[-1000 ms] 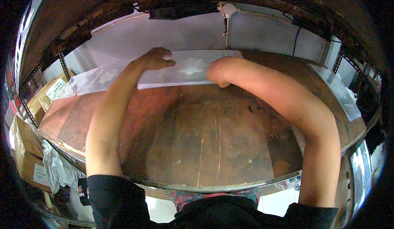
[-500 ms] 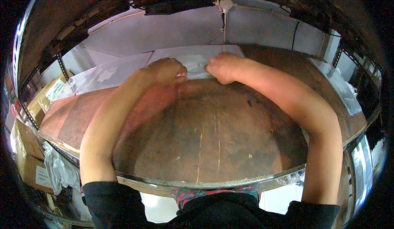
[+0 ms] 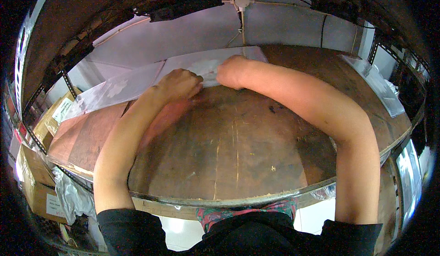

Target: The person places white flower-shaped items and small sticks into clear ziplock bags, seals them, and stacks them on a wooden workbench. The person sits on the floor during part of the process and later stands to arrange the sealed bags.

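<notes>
A flat, clear plastic bag (image 3: 176, 67) with a whitish patch inside lies at the back middle of the wooden table (image 3: 256, 150). At its near edge my left hand (image 3: 182, 84) is closed, knuckles up, fingertips pointing right. My right hand (image 3: 231, 72) is closed too, resting over the bag's near edge a short gap away. Both seem to pinch the bag's edge, though the fingertips are mostly hidden beneath the hands. Left of it lies a second clear plastic bag (image 3: 110, 88), also with a whitish patch.
Another clear plastic packet (image 3: 378, 87) lies along the table's right end. Cardboard boxes (image 3: 46, 194) and a crumpled white plastic sheet (image 3: 73, 196) are down at the left. Metal racking (image 3: 68, 81) flanks the table, a pale wall (image 3: 183, 31) stands behind, and a dark surface hangs overhead.
The hands have come slightly closer together along the bag's near edge. The left fingers are more tucked under. The whole view has shifted a little.
</notes>
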A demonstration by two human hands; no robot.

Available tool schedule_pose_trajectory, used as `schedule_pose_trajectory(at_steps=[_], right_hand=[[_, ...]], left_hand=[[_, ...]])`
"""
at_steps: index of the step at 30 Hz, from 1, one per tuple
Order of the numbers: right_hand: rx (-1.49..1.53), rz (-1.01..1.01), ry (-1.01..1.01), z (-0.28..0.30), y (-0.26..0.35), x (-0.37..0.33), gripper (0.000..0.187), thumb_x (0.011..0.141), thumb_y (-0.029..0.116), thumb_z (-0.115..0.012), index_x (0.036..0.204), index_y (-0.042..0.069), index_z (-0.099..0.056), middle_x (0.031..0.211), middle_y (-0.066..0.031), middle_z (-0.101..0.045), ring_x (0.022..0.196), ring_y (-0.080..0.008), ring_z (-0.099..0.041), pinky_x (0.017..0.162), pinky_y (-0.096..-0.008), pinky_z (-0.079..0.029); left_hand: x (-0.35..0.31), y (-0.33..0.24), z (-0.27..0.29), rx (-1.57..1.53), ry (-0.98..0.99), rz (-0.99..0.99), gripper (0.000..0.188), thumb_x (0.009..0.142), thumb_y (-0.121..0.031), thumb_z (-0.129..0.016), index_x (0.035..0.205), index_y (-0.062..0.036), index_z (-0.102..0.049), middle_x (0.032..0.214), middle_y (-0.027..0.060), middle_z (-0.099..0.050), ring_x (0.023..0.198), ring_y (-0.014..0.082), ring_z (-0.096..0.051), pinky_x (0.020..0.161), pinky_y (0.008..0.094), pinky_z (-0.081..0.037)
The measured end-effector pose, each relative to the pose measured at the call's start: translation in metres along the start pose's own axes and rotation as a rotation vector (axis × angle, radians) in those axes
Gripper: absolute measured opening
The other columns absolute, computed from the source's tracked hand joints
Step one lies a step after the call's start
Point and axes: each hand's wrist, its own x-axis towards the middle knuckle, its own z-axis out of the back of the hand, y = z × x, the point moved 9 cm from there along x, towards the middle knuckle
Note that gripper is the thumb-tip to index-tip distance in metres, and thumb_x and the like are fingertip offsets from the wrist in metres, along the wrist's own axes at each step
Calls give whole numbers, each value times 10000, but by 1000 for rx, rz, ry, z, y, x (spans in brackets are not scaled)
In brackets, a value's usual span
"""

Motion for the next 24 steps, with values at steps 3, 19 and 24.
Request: schedule_pose_trajectory(at_steps=[3, 19, 24], right_hand=[[-24, 44, -147, -6, 0, -3, 135, 794, 90, -596, 857, 48, -709, 880, -149, -699, 884, -315, -682, 752, -457, -544], [34, -30, -234, 8, -17, -76, 231, 785, 98, -610, 1009, 42, -618, 908, -175, -680, 892, -348, -662, 767, -459, -525], [175, -51, -456, 22, -6, -162, 249, 774, 90, -598, 1013, 36, -554, 869, -181, -664, 851, -361, -660, 702, -485, -524]], left_hand=[[-1, -2, 0, -7, 23, 43, 277, 874, -214, -554, 1052, -24, -650, 1029, 199, -668, 959, 402, -628, 864, 479, -502], [-17, -32, 21, 23, -34, 357, 325, 896, -177, -536, 1202, -69, -550, 1065, 201, -654, 1014, 392, -621, 874, 502, -491], [-13, -97, 56, 37, -117, 213, 222, 878, -151, -532, 1073, -51, -567, 976, 180, -674, 899, 374, -661, 769, 495, -527]])
